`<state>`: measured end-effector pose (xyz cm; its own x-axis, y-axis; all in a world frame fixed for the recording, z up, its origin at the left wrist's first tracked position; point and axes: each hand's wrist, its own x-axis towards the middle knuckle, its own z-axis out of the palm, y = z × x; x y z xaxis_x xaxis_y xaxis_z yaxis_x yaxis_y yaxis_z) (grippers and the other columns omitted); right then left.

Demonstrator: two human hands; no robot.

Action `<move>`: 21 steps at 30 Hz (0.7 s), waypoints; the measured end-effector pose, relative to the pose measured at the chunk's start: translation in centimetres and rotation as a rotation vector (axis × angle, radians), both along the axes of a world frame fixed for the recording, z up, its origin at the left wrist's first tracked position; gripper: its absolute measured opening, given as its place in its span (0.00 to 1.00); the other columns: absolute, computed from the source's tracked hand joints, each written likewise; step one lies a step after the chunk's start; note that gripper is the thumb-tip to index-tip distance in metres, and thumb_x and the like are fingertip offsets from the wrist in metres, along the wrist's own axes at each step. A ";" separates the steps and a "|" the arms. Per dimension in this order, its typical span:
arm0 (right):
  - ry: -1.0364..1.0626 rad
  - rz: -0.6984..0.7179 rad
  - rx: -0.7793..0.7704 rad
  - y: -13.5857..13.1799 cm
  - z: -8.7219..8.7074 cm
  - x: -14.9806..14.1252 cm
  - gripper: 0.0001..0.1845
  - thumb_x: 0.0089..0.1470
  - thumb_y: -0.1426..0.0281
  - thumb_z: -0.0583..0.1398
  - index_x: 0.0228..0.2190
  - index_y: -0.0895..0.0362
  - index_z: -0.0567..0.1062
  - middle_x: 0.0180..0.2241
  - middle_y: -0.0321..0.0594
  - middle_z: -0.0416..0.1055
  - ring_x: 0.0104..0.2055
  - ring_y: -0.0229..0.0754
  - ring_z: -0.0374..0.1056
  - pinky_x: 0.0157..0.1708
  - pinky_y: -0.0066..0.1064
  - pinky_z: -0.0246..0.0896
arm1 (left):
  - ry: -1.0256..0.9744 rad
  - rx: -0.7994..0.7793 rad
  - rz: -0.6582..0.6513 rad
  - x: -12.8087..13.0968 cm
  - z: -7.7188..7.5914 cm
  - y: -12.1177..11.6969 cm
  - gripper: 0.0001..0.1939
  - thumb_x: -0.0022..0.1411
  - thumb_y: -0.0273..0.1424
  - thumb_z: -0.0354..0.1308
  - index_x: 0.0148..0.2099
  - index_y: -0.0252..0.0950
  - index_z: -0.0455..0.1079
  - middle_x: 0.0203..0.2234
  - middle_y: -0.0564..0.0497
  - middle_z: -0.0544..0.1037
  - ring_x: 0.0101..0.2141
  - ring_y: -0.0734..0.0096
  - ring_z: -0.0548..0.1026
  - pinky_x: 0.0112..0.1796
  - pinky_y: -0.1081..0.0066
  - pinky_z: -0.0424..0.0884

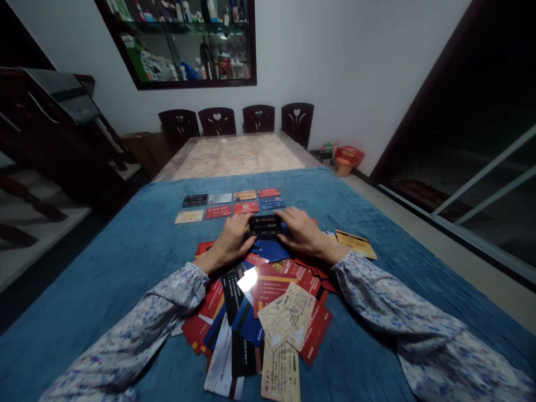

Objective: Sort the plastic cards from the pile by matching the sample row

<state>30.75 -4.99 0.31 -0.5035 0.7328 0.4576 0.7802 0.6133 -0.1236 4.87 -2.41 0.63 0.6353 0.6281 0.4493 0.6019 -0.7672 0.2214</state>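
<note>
A black card (265,226) with pale printing is held between my two hands, tilted up above a loose heap of cards. My left hand (233,237) pinches its left end, and my right hand (302,230) grips its right end. Under and in front of my hands lies the heap, with red cards (268,293), blue cards (250,322), black cards (245,353) and cream cards (288,315) overlapping. A bright glare hides part of one card. Beyond my hands, several cards lie face up in two rows, among them a black card (195,200) and a cream card (188,216).
A yellow card (355,244) lies right of the heap. The blue cloth (138,240) covers the near part of the table, with a marbled tabletop (243,153) beyond. Dark chairs (216,121) stand at the far end. A red bag and orange bucket (344,166) are on the floor.
</note>
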 end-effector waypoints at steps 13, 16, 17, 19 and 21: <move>-0.022 -0.017 -0.137 0.0 0.7 0.6 0.28 0.57 0.62 0.64 0.56 0.59 0.72 0.48 0.52 0.76 0.49 0.53 0.66 0.46 0.42 0.60 | -0.048 -0.125 -0.069 -0.6 -0.2 0.9 0.24 0.61 0.30 0.63 0.59 0.35 0.64 0.51 0.40 0.75 0.52 0.53 0.73 0.54 0.53 0.72; -0.021 -0.021 -0.158 0.1 0.9 0.6 0.28 0.57 0.60 0.65 0.56 0.58 0.73 0.48 0.51 0.76 0.49 0.53 0.67 0.47 0.43 0.61 | -0.047 -0.157 -0.090 -0.7 0.1 1.1 0.22 0.62 0.31 0.63 0.57 0.35 0.65 0.51 0.41 0.75 0.52 0.54 0.73 0.54 0.53 0.72; -0.017 -0.023 -0.164 0.1 0.9 0.6 0.28 0.57 0.60 0.66 0.56 0.58 0.73 0.48 0.51 0.76 0.50 0.53 0.67 0.47 0.43 0.61 | -0.044 -0.164 -0.093 -0.8 0.2 1.1 0.22 0.62 0.31 0.63 0.57 0.35 0.66 0.51 0.41 0.74 0.52 0.54 0.73 0.54 0.53 0.72; -0.001 -0.023 -0.175 0.3 0.9 0.6 0.28 0.57 0.61 0.66 0.56 0.58 0.73 0.48 0.51 0.76 0.50 0.53 0.68 0.47 0.44 0.62 | -0.036 -0.179 -0.099 -0.9 0.5 1.1 0.21 0.62 0.31 0.63 0.56 0.35 0.66 0.51 0.41 0.73 0.52 0.55 0.73 0.54 0.54 0.73; 0.023 -0.009 -0.187 0.5 0.9 0.6 0.28 0.56 0.61 0.67 0.56 0.58 0.74 0.48 0.51 0.76 0.49 0.53 0.68 0.47 0.44 0.63 | -0.027 -0.199 -0.100 -1.1 0.8 1.1 0.21 0.62 0.32 0.63 0.56 0.35 0.66 0.51 0.41 0.73 0.52 0.55 0.72 0.54 0.54 0.73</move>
<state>31.30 -4.51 1.16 -0.4872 0.8108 0.3246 0.7814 0.5706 -0.2525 3.75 -1.29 1.48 0.6883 0.6402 0.3410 0.5165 -0.7627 0.3893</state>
